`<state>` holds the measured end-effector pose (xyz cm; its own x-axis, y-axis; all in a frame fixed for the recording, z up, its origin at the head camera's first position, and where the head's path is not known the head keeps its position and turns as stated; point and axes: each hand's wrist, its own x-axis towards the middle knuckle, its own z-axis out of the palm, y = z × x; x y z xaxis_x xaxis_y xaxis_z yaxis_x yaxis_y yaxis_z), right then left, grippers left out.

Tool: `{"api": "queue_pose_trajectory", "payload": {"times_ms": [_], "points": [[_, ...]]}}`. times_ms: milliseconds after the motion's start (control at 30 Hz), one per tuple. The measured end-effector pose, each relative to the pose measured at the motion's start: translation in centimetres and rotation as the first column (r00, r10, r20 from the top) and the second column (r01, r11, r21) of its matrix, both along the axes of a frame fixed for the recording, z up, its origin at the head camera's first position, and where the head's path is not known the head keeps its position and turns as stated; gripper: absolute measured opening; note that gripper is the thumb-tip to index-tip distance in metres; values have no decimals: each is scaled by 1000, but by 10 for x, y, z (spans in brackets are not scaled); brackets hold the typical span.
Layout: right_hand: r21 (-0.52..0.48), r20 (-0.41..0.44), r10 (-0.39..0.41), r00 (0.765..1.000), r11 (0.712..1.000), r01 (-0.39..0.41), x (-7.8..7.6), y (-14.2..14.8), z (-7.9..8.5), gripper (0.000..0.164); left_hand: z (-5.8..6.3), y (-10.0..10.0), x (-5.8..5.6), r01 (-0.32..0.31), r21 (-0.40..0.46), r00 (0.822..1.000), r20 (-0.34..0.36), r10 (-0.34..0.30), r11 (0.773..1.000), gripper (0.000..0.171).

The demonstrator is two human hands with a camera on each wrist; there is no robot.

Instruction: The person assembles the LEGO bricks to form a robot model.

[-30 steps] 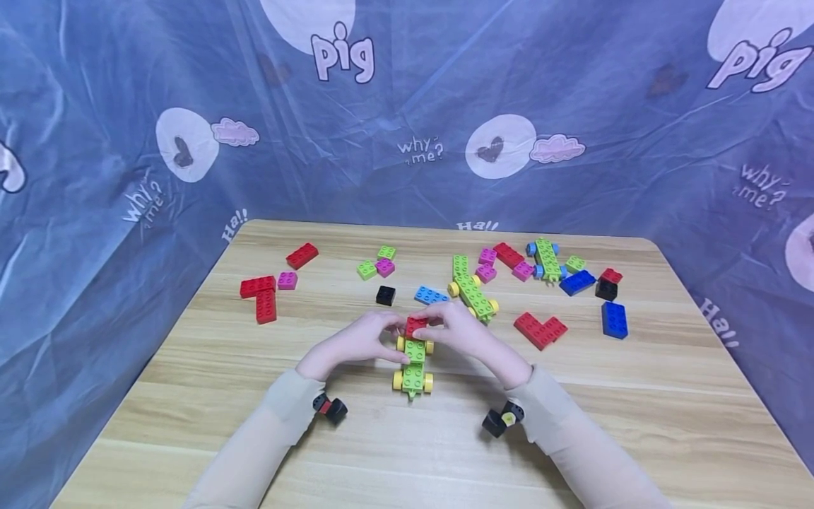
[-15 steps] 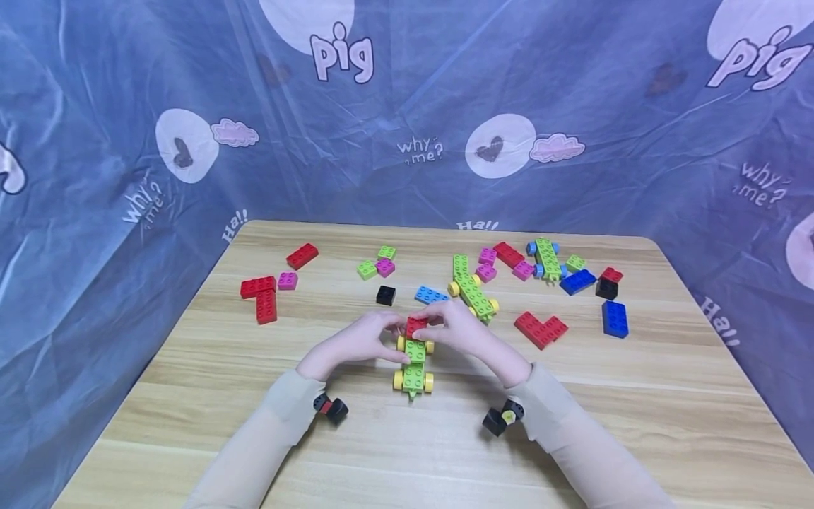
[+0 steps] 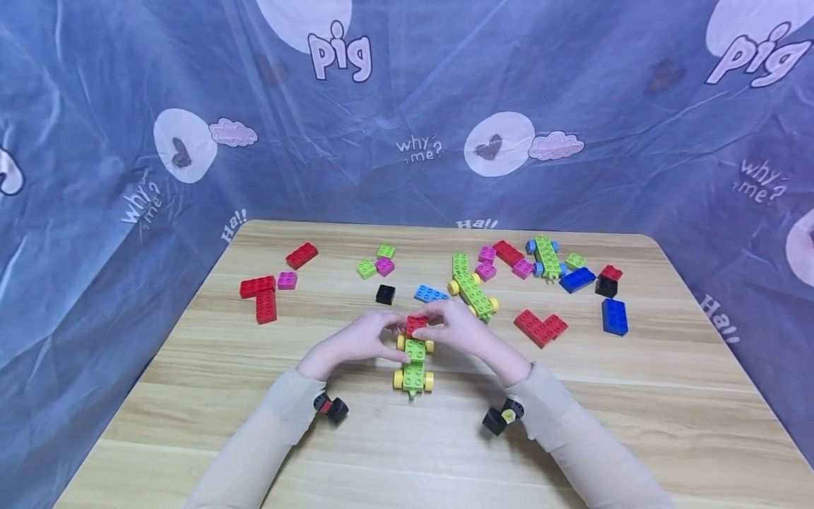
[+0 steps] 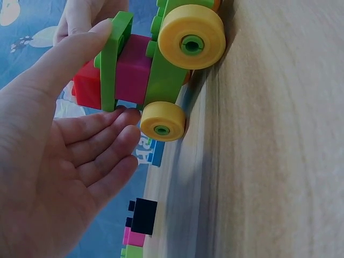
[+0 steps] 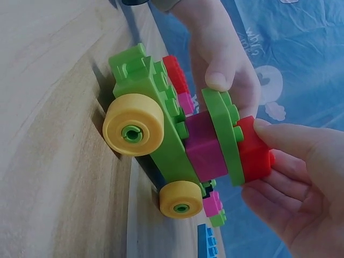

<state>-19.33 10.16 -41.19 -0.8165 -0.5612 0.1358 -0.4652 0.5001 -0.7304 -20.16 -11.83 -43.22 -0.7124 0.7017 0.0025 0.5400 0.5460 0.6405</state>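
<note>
A green wheeled base [image 3: 413,377] with yellow wheels stands on the table in front of me. On its far part sits a magenta brick [image 4: 133,70], hidden in the head view. A flat green plate [image 5: 223,134] lies over that brick, with a red brick [image 5: 254,150] on the plate's far end. My left hand [image 3: 362,338] holds the plate by its ends, thumb on the near edge and fingertips at the far one. Thumb and fingers of my right hand [image 3: 461,329] pinch the red brick from the right.
Beyond my hands lie a black brick [image 3: 385,295], a light blue brick [image 3: 430,294] and another green base [image 3: 471,291] with yellow wheels. Red bricks [image 3: 266,305] are at the left, more red ones [image 3: 539,329] at the right. A blue-wheeled base [image 3: 546,259] stands farther back.
</note>
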Motion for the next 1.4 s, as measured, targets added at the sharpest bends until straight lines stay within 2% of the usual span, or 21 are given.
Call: {"api": "queue_pose_trajectory", "payload": {"times_ms": [533, 900, 1400], "points": [[22, -52, 1, 999, 1000, 0, 2, -1, -2, 30, 1, -1, 2, -9, 6, 1000, 24, 9, 1000, 56], [0, -68, 13, 998, 1000, -13, 1, 0, -4, 31, -1, -1, 0, -20, 1, 1000, 12, 20, 1000, 57], [17, -77, 14, 997, 1000, -13, 1, 1, -6, 34, -4, -4, -1, -11, 1, 1000, -15, 11, 1000, 61]]}}
